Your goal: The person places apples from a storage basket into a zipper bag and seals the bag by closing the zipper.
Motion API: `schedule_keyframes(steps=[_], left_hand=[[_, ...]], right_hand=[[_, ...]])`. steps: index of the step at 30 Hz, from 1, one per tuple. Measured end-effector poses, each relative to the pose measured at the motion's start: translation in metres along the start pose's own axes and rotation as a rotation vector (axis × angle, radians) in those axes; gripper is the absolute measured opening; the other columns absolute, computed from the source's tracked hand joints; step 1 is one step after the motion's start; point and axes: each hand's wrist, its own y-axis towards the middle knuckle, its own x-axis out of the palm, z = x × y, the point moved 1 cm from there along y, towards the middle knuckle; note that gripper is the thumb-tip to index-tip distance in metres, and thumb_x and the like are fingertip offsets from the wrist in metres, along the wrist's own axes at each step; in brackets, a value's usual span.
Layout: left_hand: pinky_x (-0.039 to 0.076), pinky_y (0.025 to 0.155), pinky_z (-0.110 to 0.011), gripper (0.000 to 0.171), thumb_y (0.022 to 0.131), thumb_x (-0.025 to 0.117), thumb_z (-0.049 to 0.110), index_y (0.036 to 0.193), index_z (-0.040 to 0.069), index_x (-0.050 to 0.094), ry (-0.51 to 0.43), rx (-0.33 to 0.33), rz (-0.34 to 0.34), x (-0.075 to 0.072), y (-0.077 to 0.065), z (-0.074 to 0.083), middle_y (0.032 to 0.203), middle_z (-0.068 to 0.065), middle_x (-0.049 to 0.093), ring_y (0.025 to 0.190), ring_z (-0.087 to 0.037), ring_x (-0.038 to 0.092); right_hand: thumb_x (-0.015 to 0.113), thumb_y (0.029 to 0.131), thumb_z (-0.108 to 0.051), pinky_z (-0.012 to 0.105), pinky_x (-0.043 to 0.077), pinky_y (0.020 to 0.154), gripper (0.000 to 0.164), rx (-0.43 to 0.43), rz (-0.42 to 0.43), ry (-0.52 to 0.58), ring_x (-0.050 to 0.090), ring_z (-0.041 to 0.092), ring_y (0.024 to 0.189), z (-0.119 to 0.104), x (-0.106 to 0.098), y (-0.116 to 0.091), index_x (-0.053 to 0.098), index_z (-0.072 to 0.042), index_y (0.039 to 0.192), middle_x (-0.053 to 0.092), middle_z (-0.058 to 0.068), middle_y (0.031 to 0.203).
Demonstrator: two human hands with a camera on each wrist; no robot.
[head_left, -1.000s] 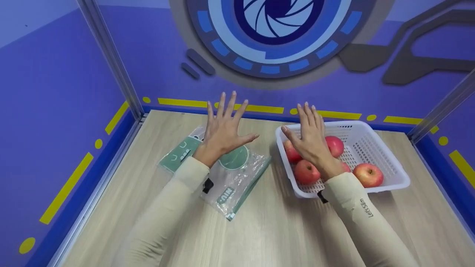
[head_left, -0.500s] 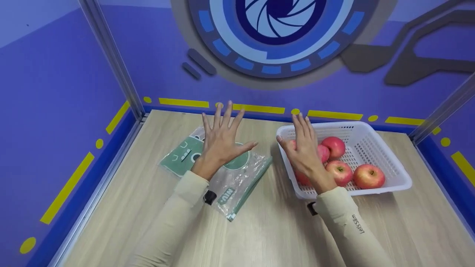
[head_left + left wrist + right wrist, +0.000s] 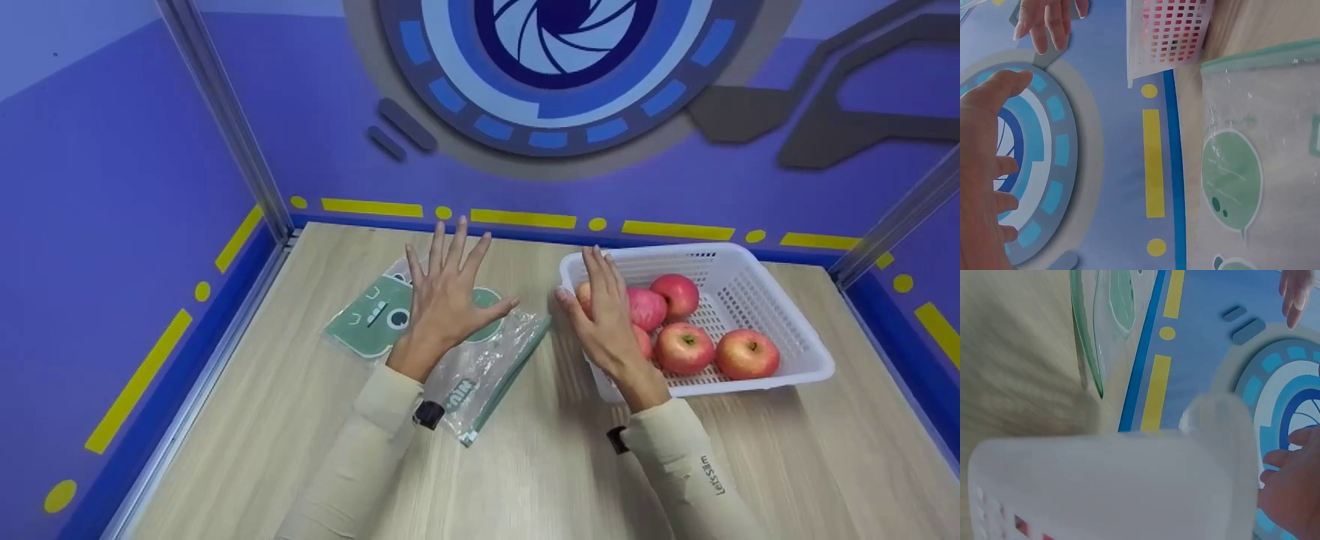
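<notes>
My left hand [image 3: 442, 307] hovers with spread fingers above a clear plastic zip bag [image 3: 487, 375] printed with a green cartoon face. In the left wrist view the bag [image 3: 1275, 101] lies flat, its green zip edge toward the basket. My right hand [image 3: 607, 322] is held over the left side of a white plastic basket [image 3: 772, 292], fingers straight and thumb apart. Several red apples sit in the basket, among them one apple [image 3: 748, 354] at the front right and another apple [image 3: 675, 296] at the back. The right hand hides part of the apples on the left. Both hands hold nothing.
The wooden table [image 3: 525, 480] is bounded by a blue printed back wall [image 3: 315, 112] and side walls. A metal post [image 3: 225, 112] rises at the back left corner. The basket stands near the table's back right, with the bag to its left.
Both hands have drawn back a little toward the body. The right hand has also shifted left, uncovering more apples. The bag and basket stay in place.
</notes>
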Motion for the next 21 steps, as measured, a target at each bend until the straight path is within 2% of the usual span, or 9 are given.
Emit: schedule_keyframes(steps=[4,10,18,21], left_hand=[[-0.004,0.119,-0.079,0.101,0.087,0.070,0.074,0.167,0.022,0.036,-0.049,-0.018,0.010,0.004,-0.005,-0.002,0.177,-0.011,0.009,0.162,-0.041,0.004],[-0.006,0.122,-0.074,0.100,0.086,0.071,0.074,0.166,0.022,0.039,-0.094,-0.037,0.025,0.011,-0.013,-0.006,0.176,-0.012,0.015,0.162,-0.039,0.008],[0.005,0.124,-0.074,0.098,0.086,0.072,0.071,0.165,0.020,0.042,-0.109,-0.056,0.002,0.020,-0.022,-0.010,0.175,-0.014,0.021,0.160,-0.041,0.015],[0.008,0.124,-0.073,0.097,0.086,0.074,0.070,0.164,0.020,0.044,-0.124,-0.057,-0.005,0.023,-0.025,-0.011,0.174,-0.015,0.023,0.160,-0.041,0.017]], right_hand=[[0.065,0.105,-0.029,0.058,0.012,0.129,0.073,-0.026,0.003,0.036,0.023,0.044,0.156,-0.003,0.006,-0.004,0.033,0.003,0.163,0.030,0.025,0.169],[0.065,0.105,-0.032,0.062,0.015,0.128,0.076,0.018,-0.036,0.101,0.022,0.038,0.157,-0.005,0.012,-0.015,0.030,-0.001,0.165,0.026,0.021,0.171],[0.064,0.106,-0.039,0.062,0.014,0.128,0.082,0.074,-0.126,0.150,0.018,0.035,0.160,-0.008,0.025,-0.029,0.023,-0.005,0.168,0.020,0.018,0.174],[0.065,0.105,-0.040,0.062,0.015,0.128,0.084,0.078,-0.131,0.155,0.018,0.034,0.160,-0.010,0.029,-0.032,0.022,-0.006,0.169,0.021,0.017,0.174]])
